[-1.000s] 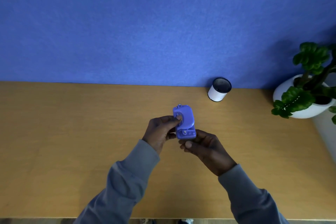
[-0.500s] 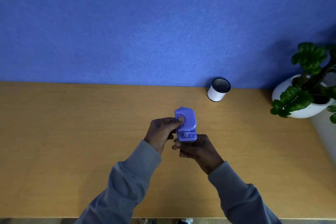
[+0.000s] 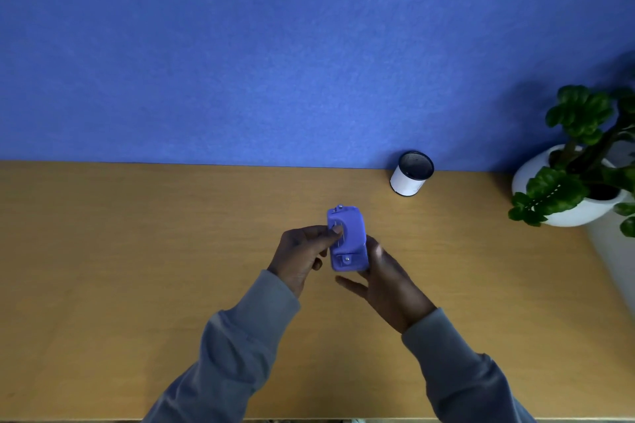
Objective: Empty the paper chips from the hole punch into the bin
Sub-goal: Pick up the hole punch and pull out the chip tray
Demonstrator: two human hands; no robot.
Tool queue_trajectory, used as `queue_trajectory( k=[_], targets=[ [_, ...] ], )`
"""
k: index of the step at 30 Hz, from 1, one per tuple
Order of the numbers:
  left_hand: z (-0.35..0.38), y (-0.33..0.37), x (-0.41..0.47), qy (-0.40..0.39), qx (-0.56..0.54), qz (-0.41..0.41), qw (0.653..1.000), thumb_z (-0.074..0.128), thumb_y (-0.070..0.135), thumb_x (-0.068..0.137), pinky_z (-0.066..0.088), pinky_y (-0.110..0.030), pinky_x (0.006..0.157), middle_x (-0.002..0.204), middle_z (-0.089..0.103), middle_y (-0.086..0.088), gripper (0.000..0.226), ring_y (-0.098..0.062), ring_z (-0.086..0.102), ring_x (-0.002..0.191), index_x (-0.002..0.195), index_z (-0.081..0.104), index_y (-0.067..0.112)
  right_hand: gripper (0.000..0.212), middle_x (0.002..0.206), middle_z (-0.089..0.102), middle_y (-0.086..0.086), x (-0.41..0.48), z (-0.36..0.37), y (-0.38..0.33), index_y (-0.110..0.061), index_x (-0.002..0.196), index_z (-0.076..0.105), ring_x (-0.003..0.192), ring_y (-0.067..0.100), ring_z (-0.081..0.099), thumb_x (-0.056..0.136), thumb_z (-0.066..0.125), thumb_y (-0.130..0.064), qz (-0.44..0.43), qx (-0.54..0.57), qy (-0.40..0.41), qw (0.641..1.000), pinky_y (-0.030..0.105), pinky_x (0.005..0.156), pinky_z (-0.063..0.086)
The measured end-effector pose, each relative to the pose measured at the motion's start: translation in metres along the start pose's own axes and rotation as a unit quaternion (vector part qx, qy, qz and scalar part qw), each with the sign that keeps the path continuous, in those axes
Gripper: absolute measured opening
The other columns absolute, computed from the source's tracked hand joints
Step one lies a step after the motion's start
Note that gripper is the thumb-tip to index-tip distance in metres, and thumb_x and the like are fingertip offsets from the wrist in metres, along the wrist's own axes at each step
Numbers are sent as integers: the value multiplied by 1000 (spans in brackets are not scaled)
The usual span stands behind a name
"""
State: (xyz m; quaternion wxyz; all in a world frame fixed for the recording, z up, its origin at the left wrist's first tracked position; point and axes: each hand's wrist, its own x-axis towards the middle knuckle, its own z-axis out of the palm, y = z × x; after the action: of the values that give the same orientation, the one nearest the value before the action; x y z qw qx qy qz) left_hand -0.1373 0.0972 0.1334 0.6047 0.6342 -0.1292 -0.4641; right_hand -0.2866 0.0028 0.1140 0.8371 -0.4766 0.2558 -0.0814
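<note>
Holding the hole punch (image 3: 347, 239) above the middle of the wooden desk (image 3: 137, 268), the person has both hands up at it. The punch is purple-blue, stands on end with its long axis running away from the camera, and shows a metal rivet at its far end and another at its near end.

Left hand (image 3: 304, 256): fingers curled, thumb and forefinger pinching the left edge of the punch about halfway along. Grip is firm contact.

Right hand (image 3: 385, 280): palm open, fingers loosely spread and somewhat blurred. Upper fingers lie against the right side and underside of the punch; the thumb sticks out to the left below the punch, apart from it. Not a closed grip.

Bin (image 3: 411, 173): small white cylinder with a dark rim, upright at the back of the desk against the blue wall (image 3: 275, 45), to the right of the punch and well apart from it.

Potted plant (image 3: 577, 175) in a white pot at the far right. Grey sleeves (image 3: 247, 336) cover both forearms.
</note>
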Motion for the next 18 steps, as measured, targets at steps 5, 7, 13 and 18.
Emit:
queue_trajectory(
  k=[5, 7, 13, 18],
  targets=[
    [10, -2, 2, -9, 8, 0, 1000, 75, 39, 77, 30, -26, 49, 49, 45, 12, 22, -12, 33, 52, 66, 78, 20, 72, 157, 43, 20, 20, 7, -11, -14, 150, 48, 143, 37, 41, 100, 37, -65, 59, 318, 8, 946, 56, 124, 18],
    [12, -4, 3, -5, 16, -1, 1000, 76, 37, 80, 31, -27, 49, 47, 48, 15, 19, -12, 34, 49, 69, 80, 22, 67, 157, 43, 21, 24, 10, -12, -16, 151, 46, 145, 35, 39, 102, 37, -60, 68, 352, 5, 933, 54, 125, 15],
    [13, -8, 1, 7, 21, -5, 1000, 75, 30, 88, 32, -25, 48, 50, 50, 16, 18, -9, 37, 46, 92, 83, 15, 52, 147, 57, 18, 28, 10, -8, -17, 149, 50, 133, 33, 52, 103, 41, -42, 75, 372, 25, 925, 51, 123, 20],
    [14, -6, -2, 12, 45, -15, 999, 73, 29, 90, 34, -23, 48, 51, 55, 15, 21, -8, 38, 46, 98, 82, 12, 49, 135, 65, 19, 29, 11, -8, -15, 144, 56, 146, 34, 39, 99, 50, -35, 57, 367, 23, 928, 53, 114, 38]
  ],
)
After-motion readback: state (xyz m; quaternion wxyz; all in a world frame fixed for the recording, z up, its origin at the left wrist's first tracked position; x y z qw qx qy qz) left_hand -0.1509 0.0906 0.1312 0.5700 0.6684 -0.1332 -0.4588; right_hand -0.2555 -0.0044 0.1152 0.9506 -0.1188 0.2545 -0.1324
